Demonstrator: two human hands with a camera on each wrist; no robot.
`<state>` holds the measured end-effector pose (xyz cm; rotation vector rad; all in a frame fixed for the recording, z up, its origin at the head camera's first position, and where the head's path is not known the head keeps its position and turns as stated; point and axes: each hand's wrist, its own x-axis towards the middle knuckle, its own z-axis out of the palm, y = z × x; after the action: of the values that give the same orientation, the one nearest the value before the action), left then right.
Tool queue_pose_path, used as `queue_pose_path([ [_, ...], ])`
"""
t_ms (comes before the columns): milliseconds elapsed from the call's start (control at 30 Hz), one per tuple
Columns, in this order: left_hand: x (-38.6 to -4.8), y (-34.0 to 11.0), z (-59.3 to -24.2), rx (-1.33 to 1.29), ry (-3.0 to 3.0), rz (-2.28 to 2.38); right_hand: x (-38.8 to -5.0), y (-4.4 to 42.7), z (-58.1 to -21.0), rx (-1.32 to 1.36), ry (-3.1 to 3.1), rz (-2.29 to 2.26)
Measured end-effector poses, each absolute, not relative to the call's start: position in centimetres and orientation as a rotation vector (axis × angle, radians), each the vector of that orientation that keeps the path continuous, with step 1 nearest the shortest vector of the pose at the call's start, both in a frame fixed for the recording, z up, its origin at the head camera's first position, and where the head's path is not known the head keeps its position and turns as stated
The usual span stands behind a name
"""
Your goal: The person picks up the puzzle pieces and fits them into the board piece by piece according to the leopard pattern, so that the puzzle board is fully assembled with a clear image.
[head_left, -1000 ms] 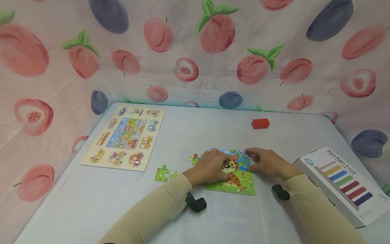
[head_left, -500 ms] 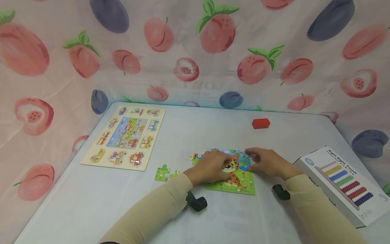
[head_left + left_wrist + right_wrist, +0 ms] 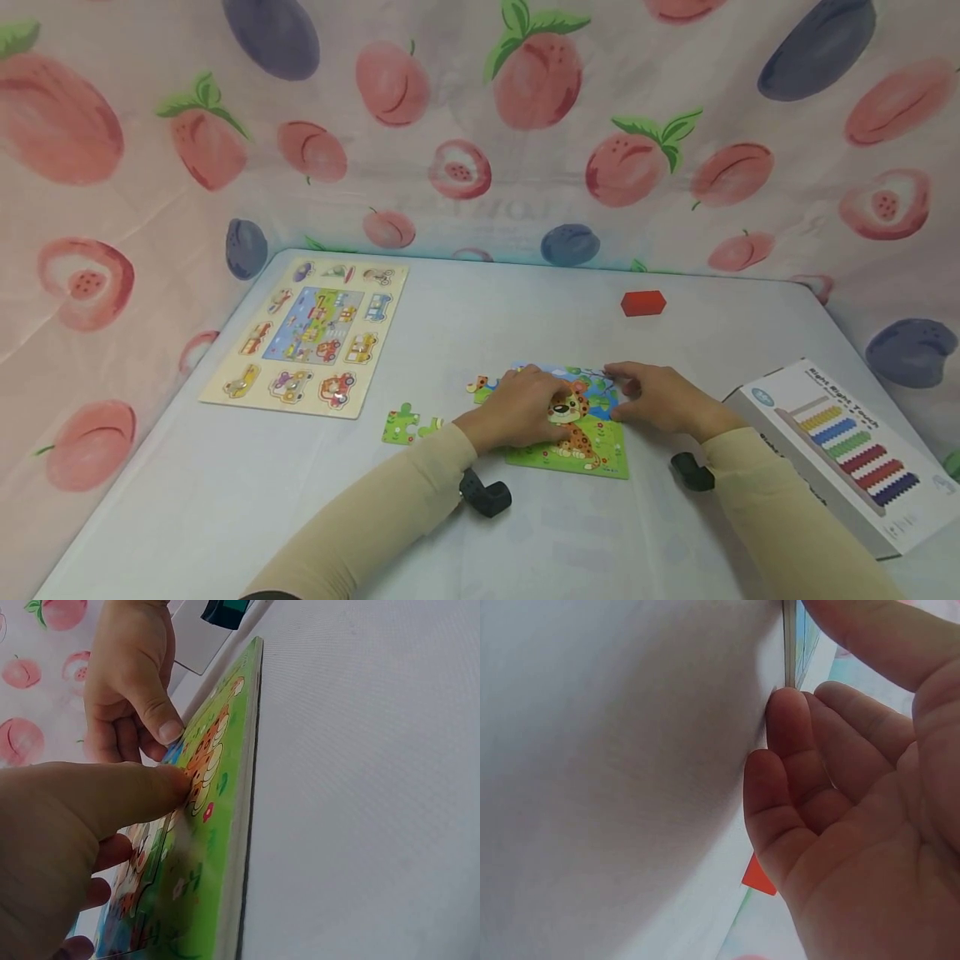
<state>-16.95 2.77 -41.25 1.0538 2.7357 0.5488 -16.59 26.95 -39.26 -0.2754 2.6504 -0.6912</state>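
Observation:
A jigsaw puzzle [image 3: 600,442] with a spotted leopard on grass lies flat on the white table. My left hand [image 3: 519,408] lies over its left part, hiding much of it. In the left wrist view that thumb [image 3: 150,796] presses on the picture and the other fingers reach across it. At the right edge is my right hand [image 3: 663,400], its thumb at the board's surface. The right wrist view shows the fingers [image 3: 789,727] loosely bent against the board's corner. Left of the puzzle lie green puzzle pieces [image 3: 401,425], partly behind the left sleeve, and another piece [image 3: 480,387].
A wooden vehicle puzzle board [image 3: 292,387] lies at the back left. Toward the back right stands a red block [image 3: 643,303]. A white toy box [image 3: 862,450] is beside the right forearm. Fruit-printed cloth [image 3: 465,100] bounds the table behind and at the sides.

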Motion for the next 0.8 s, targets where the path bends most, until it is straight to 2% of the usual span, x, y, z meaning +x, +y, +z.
queue_pose_path([
  [367,-16.9,2.6,-41.3,1.058,2.692,0.58,-16.5,26.8,-39.3,-0.246,2.624,-0.708],
  [800,-17.5,-0.4,-39.6,1.014,2.707,0.607,-16.5,26.7,-39.4,-0.202,2.633,-0.688],
])
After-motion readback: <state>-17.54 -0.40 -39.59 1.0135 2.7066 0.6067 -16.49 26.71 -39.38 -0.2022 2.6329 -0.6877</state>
